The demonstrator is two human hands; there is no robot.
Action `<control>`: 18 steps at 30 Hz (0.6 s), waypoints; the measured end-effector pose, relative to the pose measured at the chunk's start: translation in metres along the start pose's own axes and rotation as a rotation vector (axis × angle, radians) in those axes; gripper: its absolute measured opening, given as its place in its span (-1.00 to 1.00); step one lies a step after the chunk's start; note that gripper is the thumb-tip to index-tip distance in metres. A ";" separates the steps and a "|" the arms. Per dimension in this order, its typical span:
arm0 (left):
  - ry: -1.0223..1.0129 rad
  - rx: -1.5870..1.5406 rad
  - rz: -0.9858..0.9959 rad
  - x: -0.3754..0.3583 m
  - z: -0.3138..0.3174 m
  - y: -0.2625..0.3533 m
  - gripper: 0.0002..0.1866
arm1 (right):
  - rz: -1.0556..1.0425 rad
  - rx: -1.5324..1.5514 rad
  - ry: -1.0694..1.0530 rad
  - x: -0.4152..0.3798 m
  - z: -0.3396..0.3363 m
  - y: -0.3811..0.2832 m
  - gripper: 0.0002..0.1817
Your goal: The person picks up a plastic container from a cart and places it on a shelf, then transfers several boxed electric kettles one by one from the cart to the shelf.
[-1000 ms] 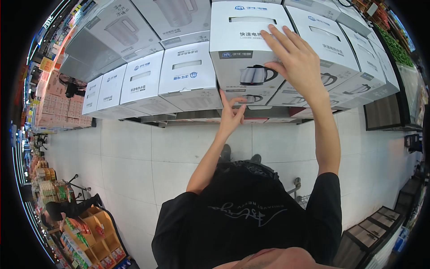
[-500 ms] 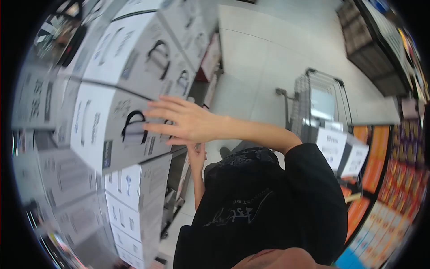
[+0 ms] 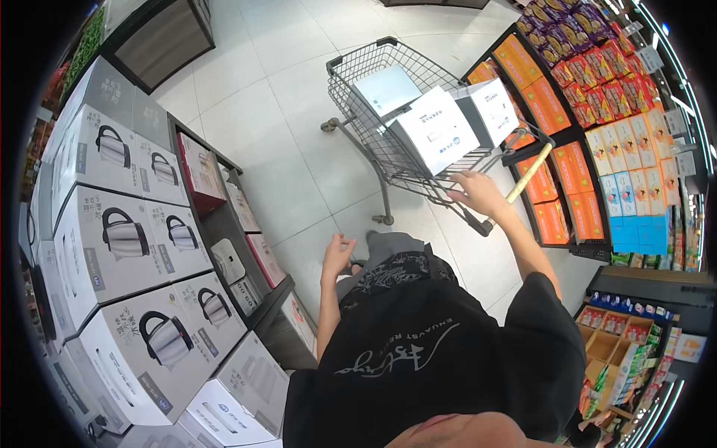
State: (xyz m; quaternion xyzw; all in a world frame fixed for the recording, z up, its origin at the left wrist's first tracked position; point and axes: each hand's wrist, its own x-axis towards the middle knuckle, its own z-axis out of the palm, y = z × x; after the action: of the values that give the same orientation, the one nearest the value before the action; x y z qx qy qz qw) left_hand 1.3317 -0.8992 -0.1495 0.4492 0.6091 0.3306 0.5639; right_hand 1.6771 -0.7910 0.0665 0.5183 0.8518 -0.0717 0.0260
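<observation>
My right hand (image 3: 479, 194) reaches over the rear of a wire shopping cart (image 3: 345, 78), fingers spread and slightly bent, fingertips overlapping the basket's back edge beside the yellow handle (image 3: 532, 173). My left hand (image 3: 337, 255) hangs in front of my body, its fingers loosely bent and nothing visible in them. Inside the cart are a white box (image 3: 435, 131) nearest my right hand, a white-and-black box (image 3: 489, 112) and a pale blue-grey box (image 3: 385, 93). To my left stand stacked kettle boxes (image 3: 153, 343), printed with pictures of electric kettles.
Grey tiled floor (image 3: 291, 142) runs between the kettle display and the cart. Dark shelving (image 3: 196, 213) holds more boxes beside my left hand. On the right are orange boxes (image 3: 523, 63), red snack packs (image 3: 609, 82) and a wooden shelf unit (image 3: 605, 336).
My right hand has left the front of a kettle box and swung right to the cart. The view has turned, bringing the cart nearer the middle. My left hand stays low before me.
</observation>
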 end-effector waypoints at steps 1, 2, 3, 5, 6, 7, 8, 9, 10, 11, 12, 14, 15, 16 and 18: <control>-0.006 0.011 0.002 0.000 0.005 -0.001 -0.43 | 0.068 -0.028 0.015 -0.015 0.005 0.009 -0.56; -0.010 0.024 0.004 0.000 0.010 -0.004 -0.42 | 0.082 -0.031 0.007 -0.028 0.011 0.015 -0.56; -0.012 0.040 0.005 0.000 0.013 -0.007 -0.42 | 0.094 -0.030 0.000 -0.039 0.018 0.017 -0.55; -0.019 0.059 -0.032 -0.002 0.018 -0.015 -0.41 | 0.109 -0.001 -0.003 -0.057 0.032 0.023 -0.53; -0.020 0.066 -0.051 -0.004 0.021 -0.019 -0.40 | 0.110 0.025 -0.002 -0.063 0.037 0.027 -0.52; -0.009 0.043 -0.067 -0.004 0.024 -0.023 -0.41 | 0.108 0.049 -0.001 -0.069 0.040 0.031 -0.51; 0.004 0.017 -0.084 -0.006 0.027 -0.027 -0.41 | 0.088 0.065 0.073 -0.075 0.043 0.035 -0.47; 0.021 -0.013 -0.103 -0.009 0.031 -0.032 -0.41 | 0.087 0.043 0.026 -0.081 0.041 0.038 -0.44; 0.044 -0.009 -0.109 -0.010 0.037 -0.037 -0.42 | 0.082 0.019 -0.021 -0.085 0.036 0.039 -0.41; 0.070 -0.006 -0.115 -0.012 0.043 -0.042 -0.44 | 0.075 -0.005 -0.068 -0.089 0.035 0.042 -0.39; 0.095 -0.001 -0.122 -0.015 0.048 -0.049 -0.45 | -0.016 -0.011 0.087 -0.093 0.047 0.046 -0.33; 0.123 -0.009 -0.152 -0.020 0.059 -0.072 -0.47 | -0.039 -0.044 0.050 -0.094 0.058 0.045 -0.33; 0.135 -0.013 -0.170 -0.027 0.065 -0.079 -0.48 | -0.050 -0.061 0.029 -0.095 0.064 0.045 -0.34; 0.170 -0.039 -0.203 -0.036 0.070 -0.087 -0.49 | -0.063 -0.039 0.062 -0.095 0.074 0.047 -0.36; 0.245 -0.104 -0.277 -0.062 0.082 -0.105 -0.51 | -0.070 -0.019 0.121 -0.098 0.084 0.052 -0.39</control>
State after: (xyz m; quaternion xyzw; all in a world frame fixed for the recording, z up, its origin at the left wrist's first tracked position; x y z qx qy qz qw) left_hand 1.3917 -1.0045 -0.2328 0.2877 0.7114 0.3332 0.5478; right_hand 1.7656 -0.8659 -0.0104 0.4915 0.8699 -0.0331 -0.0231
